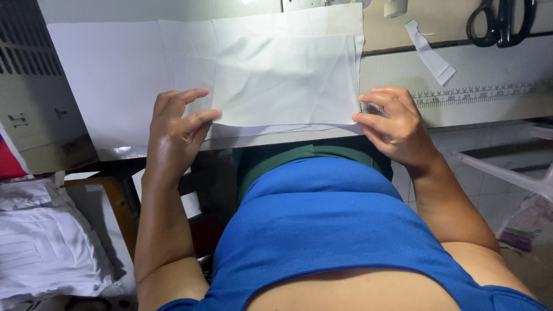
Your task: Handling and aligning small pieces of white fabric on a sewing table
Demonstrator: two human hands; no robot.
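A white rectangular fabric piece (285, 80) lies flat on the sewing table (489, 103), on top of larger white fabric sheets (115, 75). My left hand (175, 129) pinches the piece's lower left corner between thumb and fingers. At the lower right corner my right hand (394, 124) grips the same piece, at the table's near edge. Both hands hold the fabric stretched between them.
Black scissors (501, 22) rest at the back right. A narrow white fabric strip (429, 52) lies beside them, above a printed ruler (478, 93) on the table. Folded white cloth (40, 242) is stacked at lower left. A white plastic frame (512, 173) stands at right.
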